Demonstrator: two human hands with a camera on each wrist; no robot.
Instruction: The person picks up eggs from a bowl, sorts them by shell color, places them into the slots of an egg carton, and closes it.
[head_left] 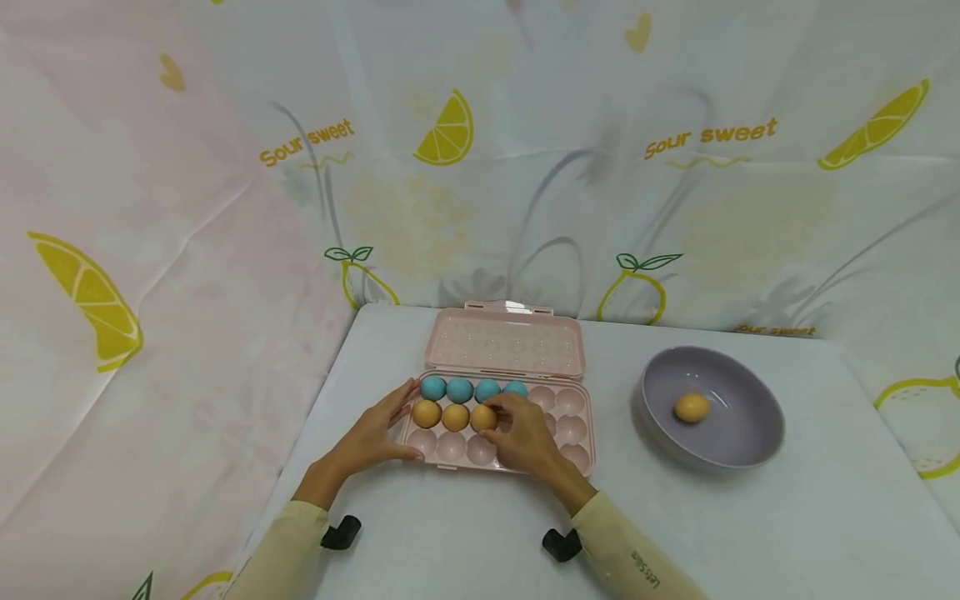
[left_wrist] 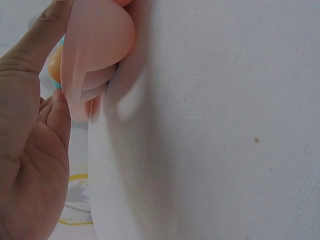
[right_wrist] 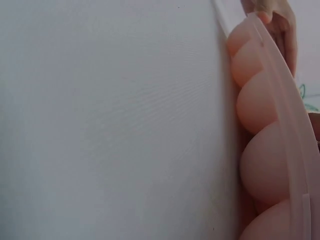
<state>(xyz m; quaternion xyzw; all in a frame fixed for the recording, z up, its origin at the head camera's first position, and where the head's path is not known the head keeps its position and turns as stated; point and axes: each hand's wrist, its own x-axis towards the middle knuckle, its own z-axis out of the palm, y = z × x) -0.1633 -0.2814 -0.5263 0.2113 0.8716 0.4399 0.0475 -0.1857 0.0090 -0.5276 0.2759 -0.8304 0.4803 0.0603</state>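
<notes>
A pink egg carton (head_left: 453,448) lies with its lid (head_left: 506,337) folded back. Its back row holds several blue eggs (head_left: 460,389); two yellow eggs (head_left: 455,416) sit in the middle row. With thumb and fingers, my right hand (head_left: 525,435) pinches another yellow egg (head_left: 483,418) at the third cup of that row. Spread along the carton's left end, my left hand (head_left: 372,437) touches it with thumb and fairly straight fingers. The left wrist view shows the thumb (left_wrist: 42,35) against the carton's side. The right hand is out of its own wrist view.
On the right stands a purple-grey bowl (head_left: 757,442) with one yellow egg (head_left: 692,407) in it. The white table (head_left: 450,542) meets a lemon-printed cloth (head_left: 495,225) at the back and left. Black wrist pieces (head_left: 341,532) sit by both sleeves.
</notes>
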